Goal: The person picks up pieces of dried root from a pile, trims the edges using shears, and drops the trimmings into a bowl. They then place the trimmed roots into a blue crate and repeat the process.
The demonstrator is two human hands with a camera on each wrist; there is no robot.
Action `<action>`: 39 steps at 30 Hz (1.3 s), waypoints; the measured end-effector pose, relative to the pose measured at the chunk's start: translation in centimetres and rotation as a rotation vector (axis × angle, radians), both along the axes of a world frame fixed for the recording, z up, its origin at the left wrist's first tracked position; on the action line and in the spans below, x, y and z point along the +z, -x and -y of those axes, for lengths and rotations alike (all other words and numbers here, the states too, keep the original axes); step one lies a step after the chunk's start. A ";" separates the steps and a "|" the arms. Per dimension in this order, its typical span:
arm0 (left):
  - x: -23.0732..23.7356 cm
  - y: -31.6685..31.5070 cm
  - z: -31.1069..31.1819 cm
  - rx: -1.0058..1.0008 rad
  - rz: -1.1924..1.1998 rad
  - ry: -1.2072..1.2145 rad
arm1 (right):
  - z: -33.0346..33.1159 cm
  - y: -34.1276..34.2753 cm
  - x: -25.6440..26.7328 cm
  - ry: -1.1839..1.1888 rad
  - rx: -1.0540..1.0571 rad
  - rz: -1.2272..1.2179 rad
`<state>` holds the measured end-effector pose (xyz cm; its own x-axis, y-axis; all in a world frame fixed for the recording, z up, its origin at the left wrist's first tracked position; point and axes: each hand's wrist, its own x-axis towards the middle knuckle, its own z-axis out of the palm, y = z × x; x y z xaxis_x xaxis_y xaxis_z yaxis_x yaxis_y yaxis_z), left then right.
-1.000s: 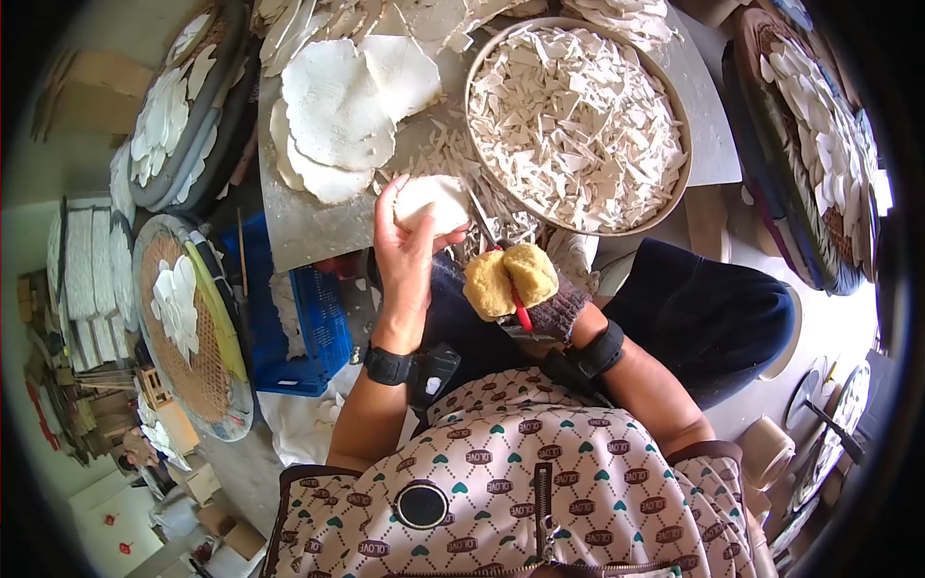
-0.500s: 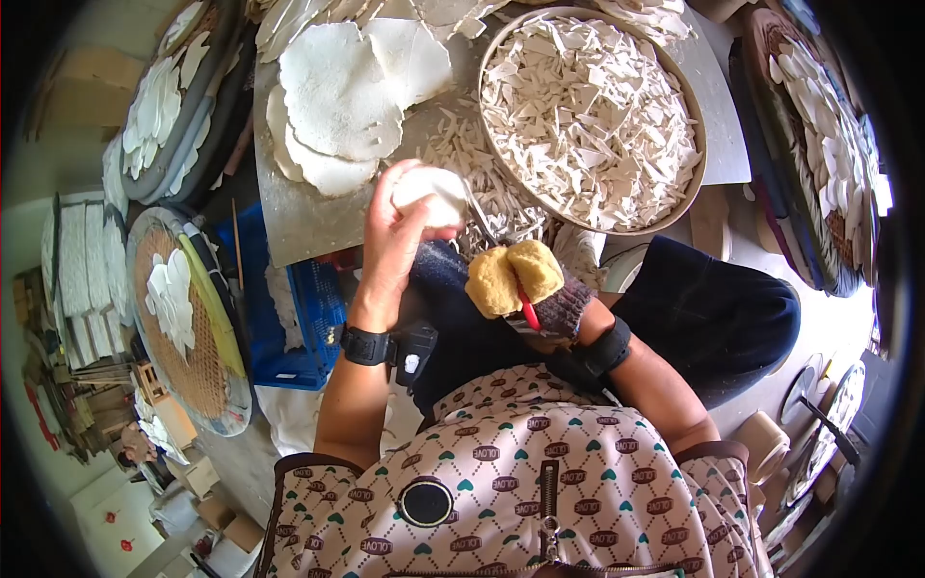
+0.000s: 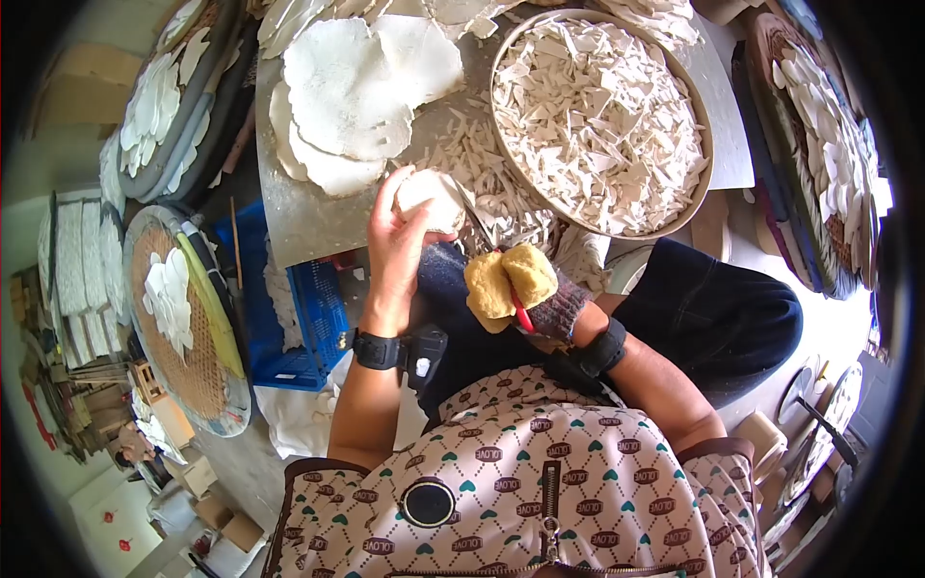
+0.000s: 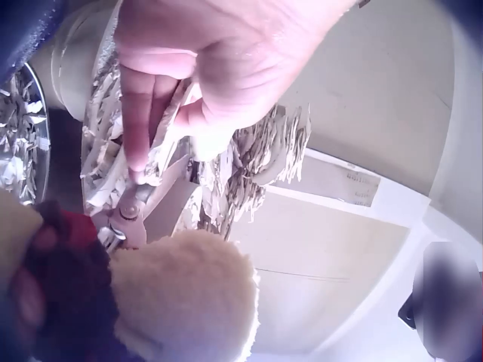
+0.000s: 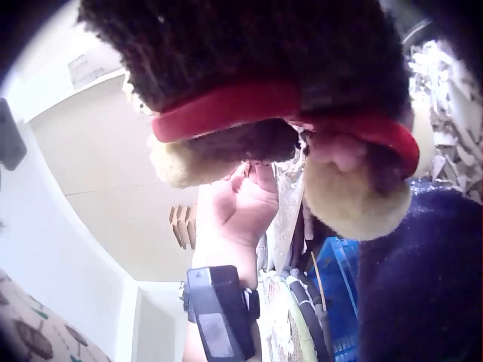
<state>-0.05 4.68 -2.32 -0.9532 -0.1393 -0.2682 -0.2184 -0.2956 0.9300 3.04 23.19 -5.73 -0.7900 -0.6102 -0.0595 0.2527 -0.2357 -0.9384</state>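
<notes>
Extended forward, the left hand (image 3: 395,249) pinches a rounded white piece (image 3: 432,200). The brown-gloved right hand (image 3: 561,313) curls round red-handled metal scissors (image 4: 130,210).

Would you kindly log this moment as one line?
Left hand: holds white, flat, rounded piece | Right hand: grips yellow-padded, red-handled metal scissors | Blades: at piece's edge

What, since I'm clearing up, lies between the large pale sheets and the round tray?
Loose pale scraps, strewn on the grey tabletop; the head view shows them.

Left hand (image 3: 393,246) pinching, gloved right hand (image 3: 563,310) gripping, both forearms (image 3: 369,409) angled inward
</notes>
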 end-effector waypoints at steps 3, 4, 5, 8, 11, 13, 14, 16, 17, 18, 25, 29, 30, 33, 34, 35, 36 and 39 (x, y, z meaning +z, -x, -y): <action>1.2 -0.1 0.2 -0.104 0.065 -0.007 | 0.2 0.0 -1.0 0.035 0.012 0.036; 1.3 -0.1 0.1 -0.109 0.079 -0.014 | 0.1 0.1 -1.4 0.049 0.029 0.060; 1.3 0.0 0.3 -0.123 0.097 -0.018 | 0.0 0.0 -1.7 0.151 0.065 0.231; 1.5 0.4 0.9 -0.196 0.131 0.007 | -0.5 -0.4 -1.6 0.111 0.051 0.324; 1.0 0.7 1.4 -0.236 0.151 -0.002 | -0.3 -1.0 -0.5 0.083 -0.053 0.322; 1.1 0.6 1.4 -0.236 0.147 0.003 | -0.5 -1.1 -0.4 0.108 -0.051 0.347; 1.3 0.5 1.2 -0.228 0.134 0.014 | -0.9 -0.9 -0.8 0.113 -0.008 0.351; 1.6 0.4 1.3 -0.212 0.123 0.035 | -0.8 -0.3 0.0 0.140 0.017 0.303; 1.6 0.3 1.5 -0.205 0.125 0.043 | -0.5 -0.1 0.6 0.161 -0.001 0.252; 1.5 0.3 1.5 -0.201 0.128 0.051 | -0.3 0.1 1.1 0.181 -0.023 0.202; 3.0 -0.3 -0.9 -0.117 0.012 0.204 | -0.4 1.4 0.3 0.121 -0.047 -0.088; 0.0 -1.0 -2.6 0.229 -0.127 0.035 | -0.6 0.7 0.8 0.169 0.008 0.243; 0.2 -0.9 -2.6 0.208 -0.109 0.041 | -0.6 0.4 0.5 0.192 0.012 0.291; 1.6 -0.6 -2.8 0.159 -0.048 0.059 | -0.5 0.3 0.2 0.160 0.004 0.239; 1.7 -0.4 -2.5 0.137 -0.035 0.059 | -0.5 0.3 0.3 0.172 0.004 0.233; 1.8 -0.1 -2.1 0.114 -0.021 0.060 | -0.4 0.3 0.3 0.174 0.008 0.197; 1.8 0.0 -1.8 0.091 -0.007 0.062 | -0.3 0.5 0.2 0.175 0.012 0.162; 1.8 0.0 -1.4 -0.003 0.044 0.048 | -0.5 1.2 -0.2 -0.018 0.043 -0.020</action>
<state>-0.05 6.07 -0.47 -0.9411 -0.1506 -0.3027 -0.2600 -0.2499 0.9327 1.88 23.72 -5.89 -0.7645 -0.6423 -0.0557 0.2436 -0.2078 -0.9474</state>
